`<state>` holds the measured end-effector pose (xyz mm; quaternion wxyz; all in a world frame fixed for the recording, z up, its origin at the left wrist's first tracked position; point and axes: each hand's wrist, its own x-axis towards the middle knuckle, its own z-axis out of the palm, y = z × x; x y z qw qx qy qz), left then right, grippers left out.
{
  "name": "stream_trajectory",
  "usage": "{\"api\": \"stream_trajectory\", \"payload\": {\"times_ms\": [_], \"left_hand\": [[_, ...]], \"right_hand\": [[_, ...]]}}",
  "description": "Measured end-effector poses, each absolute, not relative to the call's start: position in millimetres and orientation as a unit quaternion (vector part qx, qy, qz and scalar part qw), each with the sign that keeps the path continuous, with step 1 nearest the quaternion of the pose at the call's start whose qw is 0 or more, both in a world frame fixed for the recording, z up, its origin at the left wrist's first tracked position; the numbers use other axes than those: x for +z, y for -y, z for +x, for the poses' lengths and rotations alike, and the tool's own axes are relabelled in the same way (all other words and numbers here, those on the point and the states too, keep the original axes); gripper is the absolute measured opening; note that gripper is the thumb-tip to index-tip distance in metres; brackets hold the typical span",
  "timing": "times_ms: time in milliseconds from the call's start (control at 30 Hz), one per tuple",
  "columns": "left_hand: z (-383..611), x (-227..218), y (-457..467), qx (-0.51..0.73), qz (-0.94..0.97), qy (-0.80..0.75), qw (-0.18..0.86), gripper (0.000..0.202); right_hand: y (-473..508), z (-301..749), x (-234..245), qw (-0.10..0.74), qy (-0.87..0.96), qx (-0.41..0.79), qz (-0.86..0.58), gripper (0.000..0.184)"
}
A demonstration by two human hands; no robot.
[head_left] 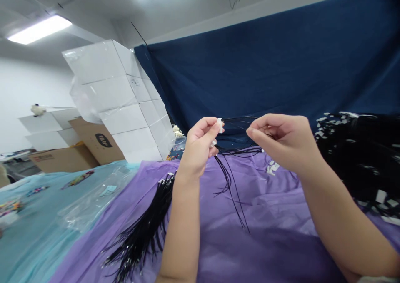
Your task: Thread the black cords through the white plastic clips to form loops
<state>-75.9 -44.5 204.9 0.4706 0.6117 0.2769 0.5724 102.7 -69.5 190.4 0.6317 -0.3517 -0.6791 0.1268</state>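
My left hand [200, 143] is closed on black cords [229, 150], pinching a small white tag [220, 125] between thumb and forefinger. A second white piece shows lower down, between the other fingers. Several cord ends hang below this hand over the purple cloth. To the right, my right hand [281, 137] is raised at the same height, thumb and forefinger pressed together on the black cords, which stretch between the two hands. Beneath my left forearm lies a bundle of black cords [146, 224] with white tips.
A large heap of black cords with white tags [359, 162] stands at the right. White scraps [273, 167] rest on the purple cloth [243, 258]. Clear plastic bags [90, 199] lie on the teal cloth [37, 241]. White boxes [131, 116] are stacked behind, beside a blue curtain [265, 70].
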Motion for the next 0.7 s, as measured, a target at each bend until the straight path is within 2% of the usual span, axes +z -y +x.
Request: {"api": "stream_trajectory", "payload": {"times_ms": [267,500,700], "left_hand": [[-78.6,204.3,43.5,0.567,0.624,-0.266,0.468,0.017],[-73.6,202.9,46.4,0.537,0.639,-0.282,0.472,0.023],[-71.2,202.1,47.0,0.510,0.652,-0.284,0.484,0.023]], "right_hand": [[69.3,102.2,188.0,0.632,0.689,0.080,-0.346,0.009],[64.4,101.7,186.1,0.620,0.695,-0.149,-0.332,0.004],[60.9,101.5,182.7,0.584,0.712,-0.235,-0.312,0.007]]}}
